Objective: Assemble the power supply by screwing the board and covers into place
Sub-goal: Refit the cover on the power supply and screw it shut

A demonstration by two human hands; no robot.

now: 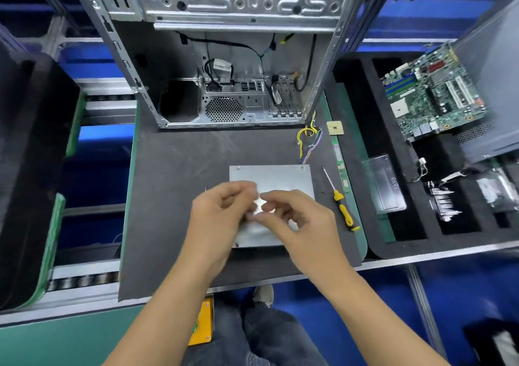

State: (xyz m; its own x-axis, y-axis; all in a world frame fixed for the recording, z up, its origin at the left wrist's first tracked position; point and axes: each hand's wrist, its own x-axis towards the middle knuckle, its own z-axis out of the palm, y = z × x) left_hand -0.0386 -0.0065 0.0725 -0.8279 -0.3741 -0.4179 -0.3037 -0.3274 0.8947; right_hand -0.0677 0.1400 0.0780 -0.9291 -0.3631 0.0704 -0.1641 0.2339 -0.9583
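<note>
A flat grey metal power supply box (273,180) lies on the dark mat (179,169), below the open silver computer case (224,57). Both hands meet over the box. The left hand (222,219) and right hand (297,219) have curled fingers; what they pinch is too small to tell. A yellow-handled screwdriver (341,203) lies just beside the box.

The power supply cover (276,179) is dull, smooth sheet metal. The mat (179,174) looks matt black. The screwdriver (341,201) handle is glossy yellow plastic.
</note>
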